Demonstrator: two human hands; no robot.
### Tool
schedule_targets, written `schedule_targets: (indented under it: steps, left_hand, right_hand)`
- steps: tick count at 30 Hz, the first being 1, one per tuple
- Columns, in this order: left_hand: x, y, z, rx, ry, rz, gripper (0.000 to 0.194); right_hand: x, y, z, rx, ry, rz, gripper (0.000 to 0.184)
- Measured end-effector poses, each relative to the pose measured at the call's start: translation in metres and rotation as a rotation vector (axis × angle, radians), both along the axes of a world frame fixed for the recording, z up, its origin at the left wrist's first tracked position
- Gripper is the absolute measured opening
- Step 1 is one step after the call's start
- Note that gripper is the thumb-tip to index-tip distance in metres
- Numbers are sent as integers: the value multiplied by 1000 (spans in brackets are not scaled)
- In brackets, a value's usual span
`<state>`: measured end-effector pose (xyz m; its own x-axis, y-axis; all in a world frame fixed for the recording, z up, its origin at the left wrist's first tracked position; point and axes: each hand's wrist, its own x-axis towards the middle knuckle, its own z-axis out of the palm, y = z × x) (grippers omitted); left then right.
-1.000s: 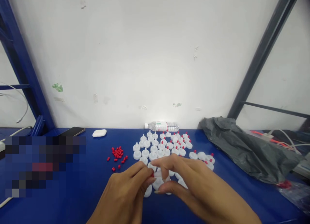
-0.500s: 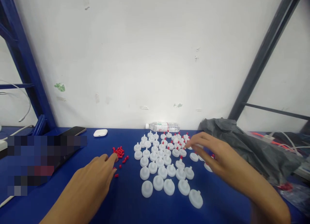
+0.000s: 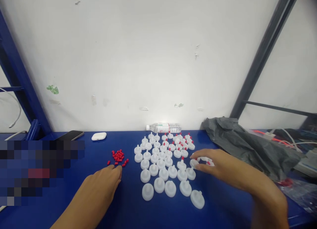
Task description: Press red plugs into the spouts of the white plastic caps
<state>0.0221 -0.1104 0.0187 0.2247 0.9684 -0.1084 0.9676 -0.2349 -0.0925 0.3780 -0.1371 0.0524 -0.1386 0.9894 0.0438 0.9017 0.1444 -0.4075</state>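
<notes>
My left hand [image 3: 105, 182] rests on the blue table at the near edge of a pile of small red caps [image 3: 118, 155]. Its fingers are curled down and together, and their tips are hidden, so anything in them cannot be made out. Thumb and forefinger of my right hand [image 3: 214, 163] close around a white disc-shaped piece [image 3: 194, 164] at the right side of the group. Many similar white discs with upright nozzles [image 3: 159, 185] stand between the hands. Several toward the back right carry red caps on their nozzles [image 3: 184, 152]. More discs show partly behind my right fingers.
A clear plastic bottle [image 3: 164, 127] lies against the wall behind the discs. At back left are a white earbud case [image 3: 99, 136] and a dark phone [image 3: 74, 135]. Grey plastic sheeting [image 3: 245, 149] and cables [image 3: 288, 141] occupy the right side.
My right hand has moved down and nearer from the capped discs, its fingers closing around a white disc. My left hand has shifted slightly nearer, beside the red caps. The view has shifted a little.
</notes>
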Motion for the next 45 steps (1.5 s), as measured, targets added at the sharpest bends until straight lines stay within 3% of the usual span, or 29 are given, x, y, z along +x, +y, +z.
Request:
schedule_targets:
  steps: [9,14,20,25,28,32,36,41,45]
  left_hand:
    - [-9,4,-15,74,-49,-21,31]
    - [-8,1,-6,42,17,32,33]
    - [-3,-3,4,12,44,30,33]
    - [4,-6,10,55,1,24,29]
    - [7,-7,10,154,-158,-33,23]
    - [15,-14,6,280,-652,-223,16]
    - [27,-24,7,259,-1030,-366,16]
    - [35,-28,13,89,-1121,-362,10]
    - [36,-29,13,153,-1082,-351,10]
  right_hand:
    - [-17,10,-1,-222,29,3,18]
    - [-18,9,0,-227,57,42,14]
    - [-17,1,9,-31,32,92,17]
    - [-28,-3,12,44,66,165,16]
    - [-44,-8,17,81,82,186,18]
    - [-68,-18,22,71,147,245,23]
    - [-86,-23,22,70,177,326,30]
    - [-95,-24,18,90,157,393,30]
    - [-99,-25,18,150,142,390,27]
